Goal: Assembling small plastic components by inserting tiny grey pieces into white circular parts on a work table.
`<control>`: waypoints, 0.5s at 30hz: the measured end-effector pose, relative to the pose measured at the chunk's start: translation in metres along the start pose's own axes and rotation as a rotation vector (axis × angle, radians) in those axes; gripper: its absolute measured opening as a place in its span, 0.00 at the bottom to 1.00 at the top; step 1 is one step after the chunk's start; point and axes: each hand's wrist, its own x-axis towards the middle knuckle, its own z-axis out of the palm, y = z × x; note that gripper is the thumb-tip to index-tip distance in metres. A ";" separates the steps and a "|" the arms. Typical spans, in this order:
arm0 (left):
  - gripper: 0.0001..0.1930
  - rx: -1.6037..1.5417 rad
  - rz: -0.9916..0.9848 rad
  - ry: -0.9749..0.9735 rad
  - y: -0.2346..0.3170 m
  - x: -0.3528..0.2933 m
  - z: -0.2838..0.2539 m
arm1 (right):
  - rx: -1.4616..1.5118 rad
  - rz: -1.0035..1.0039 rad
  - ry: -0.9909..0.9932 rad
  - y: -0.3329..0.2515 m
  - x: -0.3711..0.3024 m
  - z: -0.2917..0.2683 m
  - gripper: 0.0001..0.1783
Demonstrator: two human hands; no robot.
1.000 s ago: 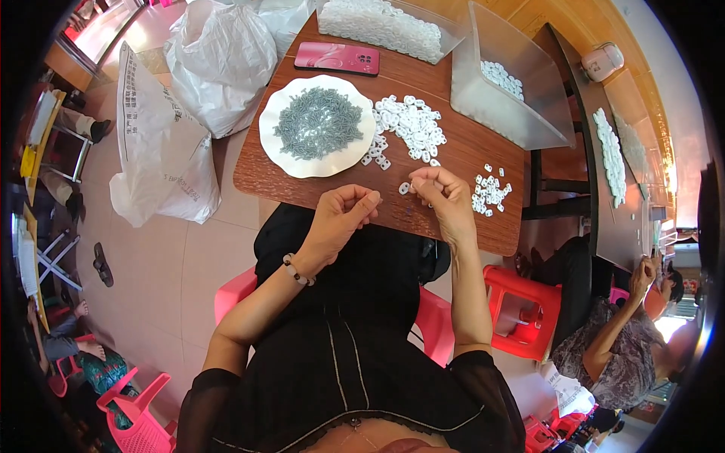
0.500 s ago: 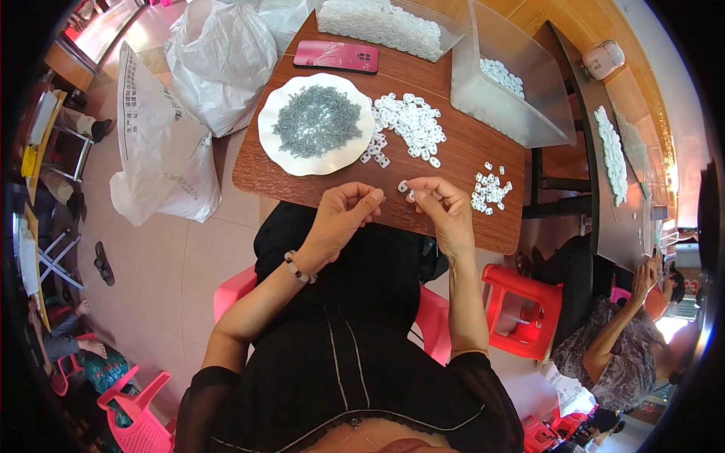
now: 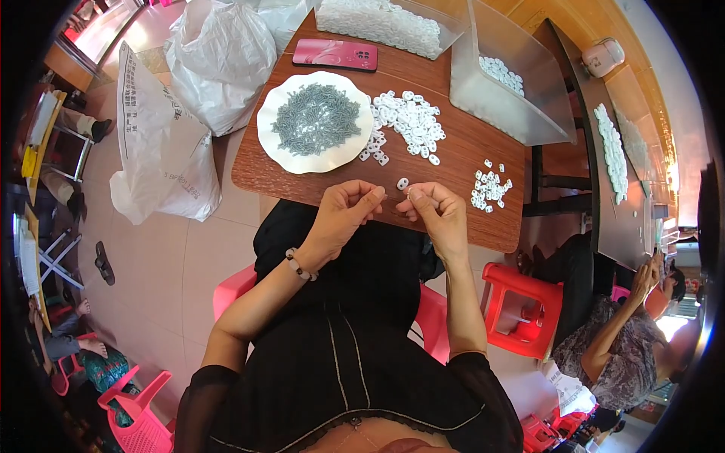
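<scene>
Both my hands are over the near edge of the brown wooden table. My left hand (image 3: 350, 215) is closed with thumb and forefinger pinched; what is between them is too small to make out. Facing it, my right hand (image 3: 440, 215) is also closed, its fingertips pinched around something tiny that is mostly hidden. Just beyond the right fingertips, a single white two-holed plastic piece (image 3: 402, 183) lies on the table. A scalloped white plate (image 3: 273, 153) heaped with small grey screw-like pieces (image 3: 317, 121) stands beyond my left hand. To its right spreads a pile of white two-holed pieces (image 3: 411, 124).
A smaller group of white pieces (image 3: 491, 189) lies at the table's right. Clear plastic bins (image 3: 498, 117) holding white pieces stand at the back, beside a pink phone (image 3: 334, 56). White sacks (image 3: 170, 158) are on the floor at left. A red stool (image 3: 521, 309) and another person (image 3: 619, 340) are at right.
My right hand has shifted slightly left and toward me, leaving the single white piece apart from its fingertips. My left hand has hardly moved.
</scene>
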 end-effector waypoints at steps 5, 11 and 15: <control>0.11 0.006 0.030 -0.011 -0.003 0.003 0.002 | 0.077 0.036 -0.027 0.002 -0.002 0.001 0.13; 0.10 0.013 0.031 -0.019 -0.004 0.006 0.007 | 0.060 0.062 -0.061 -0.002 -0.005 0.000 0.14; 0.10 0.012 0.034 -0.028 -0.005 0.008 0.009 | 0.122 0.078 0.005 0.001 -0.007 0.002 0.12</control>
